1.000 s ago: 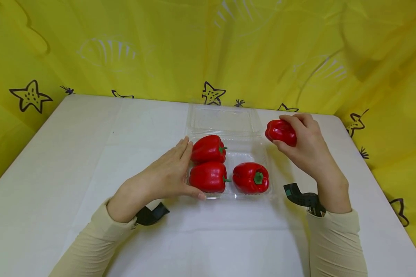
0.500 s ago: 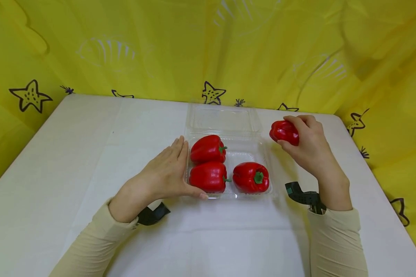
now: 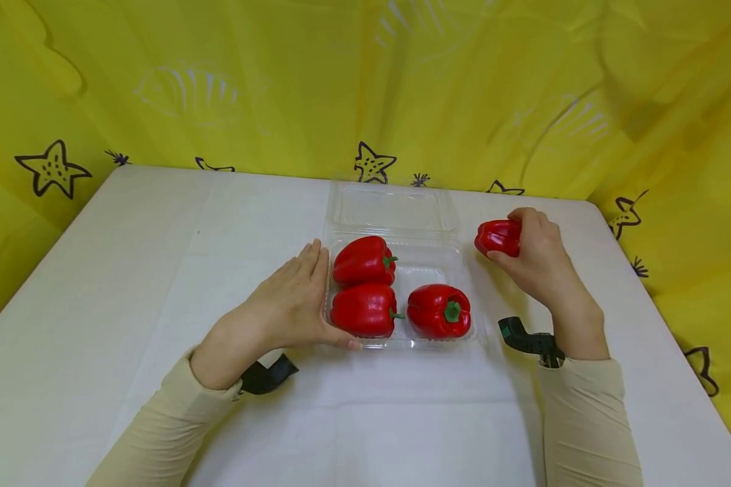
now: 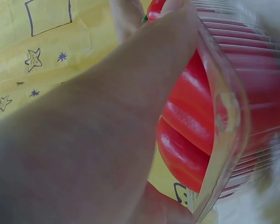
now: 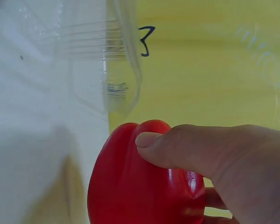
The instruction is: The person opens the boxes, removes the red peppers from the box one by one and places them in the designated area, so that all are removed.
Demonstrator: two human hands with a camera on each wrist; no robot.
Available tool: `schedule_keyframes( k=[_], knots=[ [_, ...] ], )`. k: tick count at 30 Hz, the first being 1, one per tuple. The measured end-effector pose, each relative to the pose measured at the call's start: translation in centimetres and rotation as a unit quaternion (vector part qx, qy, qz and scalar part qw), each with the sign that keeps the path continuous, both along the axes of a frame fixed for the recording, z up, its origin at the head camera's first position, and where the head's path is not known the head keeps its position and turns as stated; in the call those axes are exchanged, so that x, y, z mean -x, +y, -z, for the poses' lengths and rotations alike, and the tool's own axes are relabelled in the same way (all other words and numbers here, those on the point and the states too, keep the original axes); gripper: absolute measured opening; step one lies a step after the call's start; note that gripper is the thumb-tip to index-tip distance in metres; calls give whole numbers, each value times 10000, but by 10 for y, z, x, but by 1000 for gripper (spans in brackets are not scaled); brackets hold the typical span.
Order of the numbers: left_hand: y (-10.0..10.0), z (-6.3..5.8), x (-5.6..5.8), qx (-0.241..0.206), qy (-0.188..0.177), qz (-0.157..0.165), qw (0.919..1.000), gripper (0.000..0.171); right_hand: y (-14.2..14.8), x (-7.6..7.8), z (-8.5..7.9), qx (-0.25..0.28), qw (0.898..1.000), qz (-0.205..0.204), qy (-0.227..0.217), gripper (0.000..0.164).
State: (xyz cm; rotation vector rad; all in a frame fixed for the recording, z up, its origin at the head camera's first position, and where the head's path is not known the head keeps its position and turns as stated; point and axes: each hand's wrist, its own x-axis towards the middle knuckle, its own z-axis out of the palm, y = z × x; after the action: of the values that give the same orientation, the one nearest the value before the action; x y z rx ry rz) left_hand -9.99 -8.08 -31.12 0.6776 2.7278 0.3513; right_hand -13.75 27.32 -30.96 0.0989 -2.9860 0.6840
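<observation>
A clear plastic clamshell box (image 3: 423, 343) sits on the table with three red bell peppers in its base. Two peppers, a back one (image 3: 364, 261) and a front one (image 3: 363, 310), lie along the left side. Another pepper (image 3: 435, 312), its green stem facing front right, is at the front right. My left hand (image 3: 286, 308) rests against the box's left side with straight fingers, its thumb along the front rim. Right of the box, my right hand (image 3: 539, 260) grips a fourth red bell pepper (image 5: 135, 182), thumb across its near side, the other fingers mostly hidden behind it.
The box's transparent lid (image 3: 392, 208) lies folded back toward the rear edge of the white-covered table (image 3: 158, 270). A yellow curtain (image 3: 292, 88) with sea drawings hangs behind and at both sides. Dark camera mounts (image 3: 526, 338) stick out from the wrists.
My right hand has shifted slightly right, then a little nearer and lower, with its pepper. The left hand has stayed almost still at the box; the peppers inside lie as before.
</observation>
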Motion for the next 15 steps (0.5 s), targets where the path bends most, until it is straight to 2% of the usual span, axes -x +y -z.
schedule_keyframes(
  k=[15],
  knots=[
    [1, 0, 0, -43, -90, -45, 9999, 137, 4, 5, 12, -278, 9989, -261, -273, 49]
  ],
)
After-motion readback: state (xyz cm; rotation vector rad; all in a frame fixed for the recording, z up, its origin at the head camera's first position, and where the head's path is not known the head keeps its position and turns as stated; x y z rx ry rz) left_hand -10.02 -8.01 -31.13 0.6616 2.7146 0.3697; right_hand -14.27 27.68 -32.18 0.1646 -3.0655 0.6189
